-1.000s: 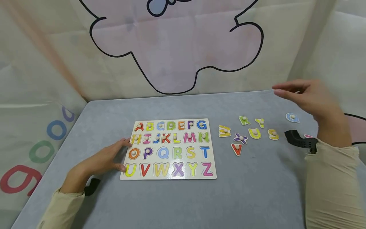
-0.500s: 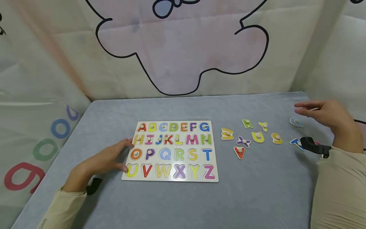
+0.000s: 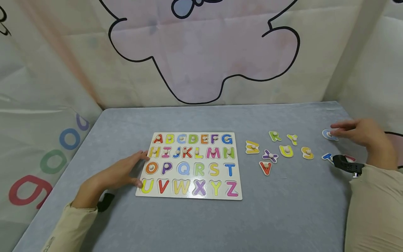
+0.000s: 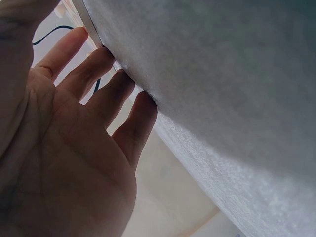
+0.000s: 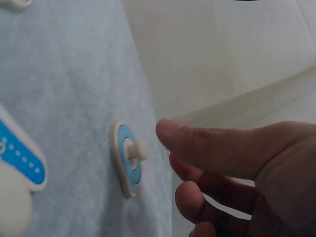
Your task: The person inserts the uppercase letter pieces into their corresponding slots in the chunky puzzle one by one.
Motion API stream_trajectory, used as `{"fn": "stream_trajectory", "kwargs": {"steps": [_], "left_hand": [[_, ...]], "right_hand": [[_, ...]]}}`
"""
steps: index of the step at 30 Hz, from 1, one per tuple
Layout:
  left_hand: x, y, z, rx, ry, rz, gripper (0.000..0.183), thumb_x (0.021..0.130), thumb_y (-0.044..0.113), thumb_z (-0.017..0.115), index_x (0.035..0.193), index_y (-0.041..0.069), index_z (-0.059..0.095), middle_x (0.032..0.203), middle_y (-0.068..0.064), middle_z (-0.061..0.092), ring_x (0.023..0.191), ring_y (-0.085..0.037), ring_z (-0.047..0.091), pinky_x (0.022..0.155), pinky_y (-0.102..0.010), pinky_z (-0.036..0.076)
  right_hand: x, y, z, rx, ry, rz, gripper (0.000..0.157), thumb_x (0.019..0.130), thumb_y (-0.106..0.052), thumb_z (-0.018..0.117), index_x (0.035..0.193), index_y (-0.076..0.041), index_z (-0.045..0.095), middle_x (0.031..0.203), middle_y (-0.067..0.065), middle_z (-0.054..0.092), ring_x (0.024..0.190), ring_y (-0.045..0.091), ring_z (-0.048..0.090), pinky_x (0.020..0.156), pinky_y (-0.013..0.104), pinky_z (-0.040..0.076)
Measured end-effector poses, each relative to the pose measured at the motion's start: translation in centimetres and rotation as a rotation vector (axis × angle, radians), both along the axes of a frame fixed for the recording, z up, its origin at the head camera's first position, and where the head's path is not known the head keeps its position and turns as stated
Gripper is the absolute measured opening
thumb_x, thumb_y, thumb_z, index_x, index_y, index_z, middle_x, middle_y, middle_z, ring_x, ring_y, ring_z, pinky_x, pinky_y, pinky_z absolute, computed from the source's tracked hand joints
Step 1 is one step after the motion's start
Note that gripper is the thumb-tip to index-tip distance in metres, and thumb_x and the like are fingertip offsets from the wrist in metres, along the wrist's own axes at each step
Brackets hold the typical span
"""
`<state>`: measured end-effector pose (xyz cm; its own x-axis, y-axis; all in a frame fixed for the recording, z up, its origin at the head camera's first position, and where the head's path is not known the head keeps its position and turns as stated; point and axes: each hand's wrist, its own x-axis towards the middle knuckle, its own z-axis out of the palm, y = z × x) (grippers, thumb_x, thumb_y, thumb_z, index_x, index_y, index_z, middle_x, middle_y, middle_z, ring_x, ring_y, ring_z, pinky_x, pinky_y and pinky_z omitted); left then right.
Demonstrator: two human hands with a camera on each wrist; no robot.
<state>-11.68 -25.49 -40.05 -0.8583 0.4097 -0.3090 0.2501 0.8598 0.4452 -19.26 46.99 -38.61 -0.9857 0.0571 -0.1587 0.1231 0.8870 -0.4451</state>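
Note:
A white alphabet puzzle board [image 3: 189,196] lies on the table, its upper rows filled with knobbed letters. My left hand [image 3: 114,175] rests on the board's left edge, thumb at the lower corner and fingers higher up; in the left wrist view its fingers are extended. At the far right, my right hand [image 3: 366,134] is beside the light blue letter Q piece [image 3: 327,134]. The right wrist view shows the thumb and fingers apart from the Q piece's white knob [image 5: 137,150], with nothing held. Bare printed letters Q to Z show in the lower rows.
Loose letters lie right of the board, among them W [image 3: 252,147], R [image 3: 275,136], X [image 3: 270,156], V [image 3: 265,168] and S [image 3: 307,153]. A blue T [image 3: 326,156] is partly covered by the right wrist camera [image 3: 344,164]. Cloth walls stand behind the table.
My right hand has moved right and down to the Q piece, its fingers lower now. My left hand stays on the board's edge. The head view has shifted slightly.

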Motion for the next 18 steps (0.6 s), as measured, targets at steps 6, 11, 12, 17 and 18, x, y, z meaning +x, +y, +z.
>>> {"fn": "stream_trajectory", "kwargs": {"steps": [6,11,12,17,18], "left_hand": [[0.1,0.0,-0.1,-0.008,-0.004,0.01,0.092,0.069,0.043,0.086,0.144,0.01,0.043,0.162,-0.022,0.025,0.148,-0.046,0.023,0.116,-0.064,0.026],[0.1,0.0,-0.2,-0.009,-0.006,0.009,0.092,0.069,0.043,0.085,0.144,0.01,0.043,0.163,-0.021,0.024,0.149,-0.046,0.022,0.117,-0.064,0.025],[0.1,0.0,-0.2,-0.008,-0.006,0.011,0.092,0.069,0.042,0.085,0.144,0.01,0.043,0.163,-0.021,0.024,0.149,-0.046,0.022,0.117,-0.063,0.025],[0.1,0.1,0.0,0.001,-0.009,0.006,0.092,0.069,0.042,0.085,0.144,0.01,0.042,0.163,-0.021,0.023,0.149,-0.047,0.021,0.117,-0.064,0.025],[0.1,0.1,0.0,0.003,-0.011,0.009,0.092,0.069,0.042,0.085,0.144,0.01,0.042,0.163,-0.021,0.023,0.149,-0.046,0.021,0.117,-0.064,0.024]], "right_hand": [[-0.5,-0.1,-1.1,0.059,-0.022,0.023,0.037,0.087,-0.043,0.075,0.108,-0.013,0.077,0.09,0.008,0.074,0.078,0.003,0.051,0.067,0.027,0.042],[-0.1,-0.7,-1.5,0.067,-0.012,-0.032,0.05,0.09,-0.047,0.069,0.117,-0.004,0.07,0.098,0.02,0.071,0.095,0.034,0.058,0.07,0.032,0.04],[-0.1,-0.8,-1.4,0.07,-0.013,-0.032,0.054,0.091,-0.048,0.067,0.12,-0.003,0.068,0.104,0.025,0.069,0.101,0.04,0.056,0.072,0.035,0.041],[-0.8,-2.6,-1.2,0.075,-0.007,0.033,0.063,0.089,-0.058,0.065,0.125,-0.006,0.066,0.12,0.029,0.063,0.11,0.043,0.053,0.075,0.037,0.041],[-1.0,-3.1,-1.2,0.063,-0.01,0.057,0.064,0.088,-0.059,0.066,0.126,-0.008,0.067,0.12,0.027,0.064,0.111,0.042,0.053,0.076,0.036,0.041]]}}
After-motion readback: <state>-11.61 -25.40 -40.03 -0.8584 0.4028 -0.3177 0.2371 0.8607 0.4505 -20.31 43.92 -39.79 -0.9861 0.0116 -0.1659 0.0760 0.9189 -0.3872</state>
